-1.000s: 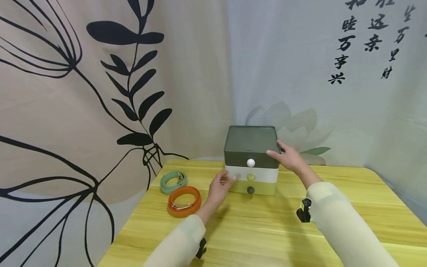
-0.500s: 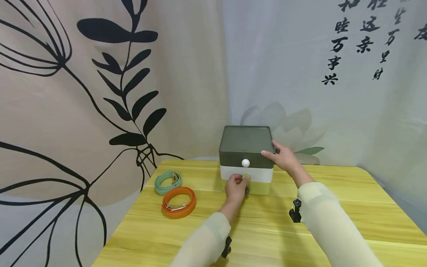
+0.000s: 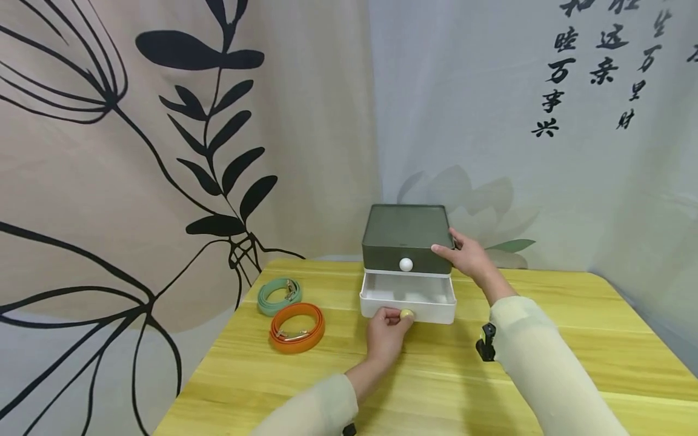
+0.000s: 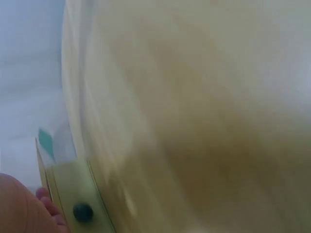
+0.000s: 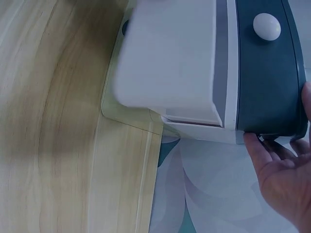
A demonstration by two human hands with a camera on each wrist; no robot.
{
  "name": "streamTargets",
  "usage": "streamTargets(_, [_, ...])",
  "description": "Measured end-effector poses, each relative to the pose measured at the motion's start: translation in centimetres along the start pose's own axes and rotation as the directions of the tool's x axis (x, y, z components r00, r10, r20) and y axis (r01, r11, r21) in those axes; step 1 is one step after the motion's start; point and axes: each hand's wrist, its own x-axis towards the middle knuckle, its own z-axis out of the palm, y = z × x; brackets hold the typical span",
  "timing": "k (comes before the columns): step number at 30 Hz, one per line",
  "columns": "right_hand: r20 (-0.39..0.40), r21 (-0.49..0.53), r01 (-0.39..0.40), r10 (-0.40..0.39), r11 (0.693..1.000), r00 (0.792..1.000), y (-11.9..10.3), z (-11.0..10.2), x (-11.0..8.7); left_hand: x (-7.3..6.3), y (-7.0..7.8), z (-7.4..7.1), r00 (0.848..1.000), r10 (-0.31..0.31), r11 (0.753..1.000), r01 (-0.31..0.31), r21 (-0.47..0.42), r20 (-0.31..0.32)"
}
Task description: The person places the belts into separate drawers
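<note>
A stacked drawer box has a dark green top tier (image 3: 406, 227). Its middle white drawer (image 3: 431, 312) is pulled out toward the viewer, with a bare white inside. My left hand (image 3: 384, 339) pinches that drawer's yellow-green knob (image 3: 406, 314) between thumb and fingers. In the left wrist view, part of the left hand (image 4: 24, 208) shows beside the lower yellow-green drawer (image 4: 73, 182) with its dark knob (image 4: 83, 212). My right hand (image 3: 469, 257) rests spread against the top tier's right front corner. In the right wrist view, right-hand fingers (image 5: 255, 150) touch the box's side.
Left of the box, a coiled green strap (image 3: 280, 297) and a coiled orange strap (image 3: 297, 328), both with metal clips, lie on the wooden table (image 3: 436, 387). A white knob (image 3: 406, 264) sticks out from the top tier. A printed curtain (image 3: 327, 133) hangs behind.
My left hand moves right to the middle knob, takes hold of it and draws the white drawer out toward the viewer. The right hand stays at the top tier's corner.
</note>
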Motion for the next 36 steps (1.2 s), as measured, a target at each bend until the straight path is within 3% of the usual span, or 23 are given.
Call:
streamTargets(6, [-0.007, 0.008, -0.019, 0.019, 1.0, 1.0, 0.1, -0.4, 0.0, -4.8, 0.7, -1.2, 0.997, -0.039, 0.998, 0.042, -0.043, 0.067])
streamTargets(9, [-0.003, 0.026, -0.024, 0.024, 0.999, 1.0, 0.3, -0.6, 0.1, -6.3, 0.6, -1.5, 0.995, -0.037, 0.996, 0.044, -0.082, 0.087])
streamTargets(13, [0.004, 0.053, -0.029, 0.029, 0.998, 1.0, 0.6, -0.6, 0.1, -6.5, -0.1, -3.1, 0.988, -0.023, 0.995, 0.038, -0.095, 0.154])
streamTargets(15, [0.008, 0.056, -0.032, 0.032, 0.998, 0.999, 0.5, -0.5, 0.1, -6.1, -0.5, -5.4, 0.983, 0.017, 0.999, -0.01, -0.043, 0.184])
streamTargets(17, [0.005, 0.053, -0.034, 0.034, 0.998, 0.999, 0.4, -0.4, 0.1, -5.2, -1.0, -8.6, 0.98, 0.081, 0.994, -0.094, 0.061, 0.183])
streamTargets(20, [-0.003, 0.045, -0.03, 0.03, 0.999, 1.0, 0.1, -0.2, 0.1, -2.6, -1.9, -14.4, 0.973, 0.182, 0.939, -0.216, 0.269, 0.145])
streamTargets(22, [-0.006, 0.045, -0.031, 0.031, 0.999, 0.999, 0.0, -0.2, 0.1, -0.5, -2.5, -18.0, 0.971, 0.2, 0.879, -0.236, 0.415, 0.128])
streamTargets(24, [-0.007, 0.047, -0.029, 0.029, 0.998, 1.0, -0.1, -0.1, 0.0, 1.4, -3.0, -21.2, 0.973, 0.181, 0.815, -0.23, 0.532, 0.144])
streamTargets(27, [-0.01, 0.053, -0.03, 0.03, 0.998, 0.999, -0.2, 0.0, 0.0, 3.5, -3.8, -24.8, 0.968, 0.136, 0.707, -0.245, 0.663, 0.212])
streamTargets(30, [-0.014, 0.064, -0.03, 0.031, 0.997, 0.999, -0.1, 0.1, -0.1, 4.8, -4.4, -27.0, 0.951, 0.098, 0.625, -0.289, 0.725, 0.294])
streamTargets(32, [-0.014, 0.068, -0.032, 0.033, 0.997, 0.999, 0.0, 0.0, -0.1, 5.3, -4.7, -27.8, 0.939, 0.078, 0.607, -0.31, 0.731, 0.334])
streamTargets(36, [-0.009, 0.072, -0.026, 0.027, 0.997, 1.0, 0.1, 0.0, -0.1, 5.9, -5.0, -28.4, 0.921, 0.078, 0.598, -0.349, 0.721, 0.381])
